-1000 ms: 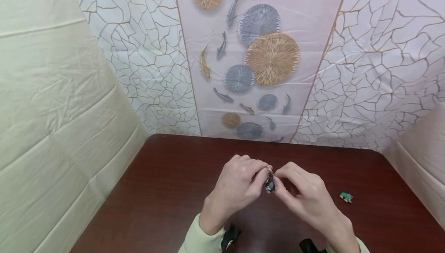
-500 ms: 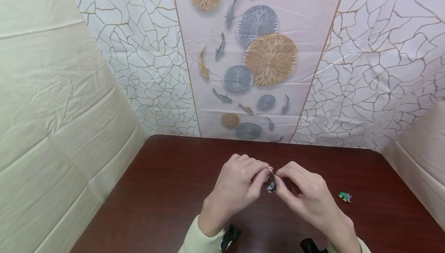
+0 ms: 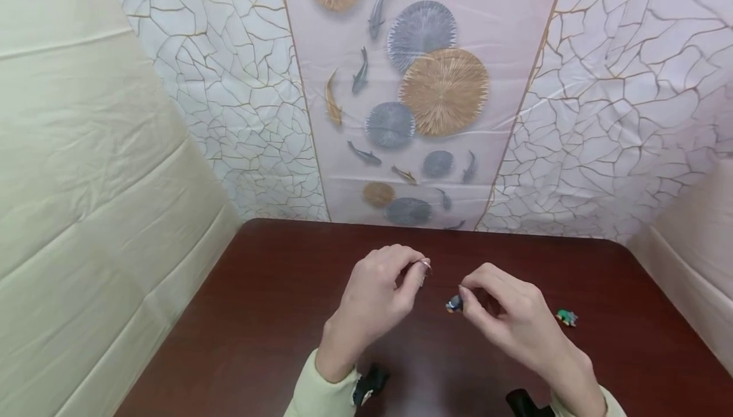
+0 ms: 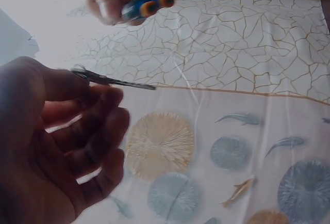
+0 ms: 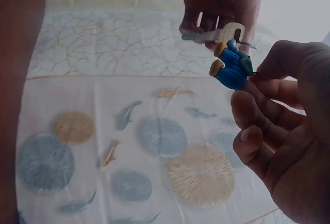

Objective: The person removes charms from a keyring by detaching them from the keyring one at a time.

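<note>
Above the table, my left hand (image 3: 369,289) pinches a key (image 5: 229,33) with a thin metal ring (image 3: 427,267) between thumb and forefinger. The key's flat blade points away from the fingers in the left wrist view. A short gap to the right, my right hand (image 3: 518,312) pinches a small blue figurine charm (image 5: 232,72) with orange feet by its top end. The charm hangs below the fingertips, apart from the ring. The left hand's other fingers are loosely bent; the right hand's remaining fingers curl beside the charm.
A small green figurine (image 3: 567,318) lies on the dark brown table (image 3: 258,328), to the right of the right hand. Behind the table hangs a patterned cloth (image 3: 401,149), and a cream cloth (image 3: 86,213) borders the left side. Black straps (image 3: 371,384) sit at the wrists.
My hands have drawn apart, the left one moving left with the key and ring, the right one slightly right with the charm. The charm has come away from the ring.
</note>
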Demonstrator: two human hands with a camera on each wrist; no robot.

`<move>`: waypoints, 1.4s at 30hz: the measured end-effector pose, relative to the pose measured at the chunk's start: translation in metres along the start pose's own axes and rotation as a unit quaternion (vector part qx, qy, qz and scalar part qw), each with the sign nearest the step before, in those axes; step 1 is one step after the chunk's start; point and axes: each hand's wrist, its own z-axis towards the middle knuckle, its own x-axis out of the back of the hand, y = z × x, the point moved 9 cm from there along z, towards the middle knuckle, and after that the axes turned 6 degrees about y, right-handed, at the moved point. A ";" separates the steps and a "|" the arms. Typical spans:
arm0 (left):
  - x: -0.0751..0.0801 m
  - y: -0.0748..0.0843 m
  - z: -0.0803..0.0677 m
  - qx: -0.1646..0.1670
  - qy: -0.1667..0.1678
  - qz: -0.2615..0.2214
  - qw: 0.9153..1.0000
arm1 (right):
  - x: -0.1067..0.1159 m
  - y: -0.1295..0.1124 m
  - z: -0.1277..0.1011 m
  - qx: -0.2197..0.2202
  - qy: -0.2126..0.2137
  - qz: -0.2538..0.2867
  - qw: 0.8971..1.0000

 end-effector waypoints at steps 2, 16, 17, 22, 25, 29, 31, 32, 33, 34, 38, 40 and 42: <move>-0.003 -0.010 -0.003 0.042 -0.026 -0.005 0.999 | 0.001 0.005 -0.005 -0.006 -0.009 0.005 1.000; -0.031 -0.072 -0.043 0.242 -0.200 -0.180 0.932 | 0.002 0.079 -0.066 -0.187 -0.144 0.049 0.970; -0.032 -0.076 -0.047 0.250 -0.208 -0.189 0.927 | 0.002 0.082 -0.070 -0.198 -0.152 0.050 0.967; -0.034 -0.097 -0.066 0.281 -0.238 -0.201 0.907 | 0.003 0.094 -0.090 -0.232 -0.183 0.040 0.955; -0.033 -0.112 -0.075 0.295 -0.247 -0.197 0.902 | 0.007 0.102 -0.101 -0.244 -0.190 0.015 0.951; -0.032 -0.135 -0.087 0.312 -0.255 -0.189 0.895 | 0.008 0.114 -0.120 -0.269 -0.210 -0.006 0.940; -0.032 -0.145 -0.093 0.319 -0.261 -0.184 0.892 | 0.006 0.119 -0.129 -0.286 -0.227 -0.006 0.931; -0.032 -0.149 -0.096 0.320 -0.265 -0.182 0.891 | 0.005 0.121 -0.133 -0.292 -0.234 -0.005 0.927; -0.032 -0.153 -0.099 0.321 -0.270 -0.179 0.890 | 0.005 0.123 -0.137 -0.298 -0.239 -0.005 0.924; -0.032 -0.157 -0.102 0.323 -0.274 -0.177 0.888 | 0.004 0.125 -0.141 -0.303 -0.244 -0.006 0.921; -0.033 -0.170 -0.112 0.328 -0.289 -0.168 0.884 | 0.003 0.128 -0.149 -0.298 -0.239 -0.023 0.924; -0.033 -0.176 -0.115 0.331 -0.297 -0.167 0.880 | 0.003 0.129 -0.153 -0.292 -0.233 -0.032 0.927; -0.034 -0.182 -0.118 0.332 -0.307 -0.159 0.878 | 0.002 0.129 -0.156 -0.286 -0.230 -0.036 0.930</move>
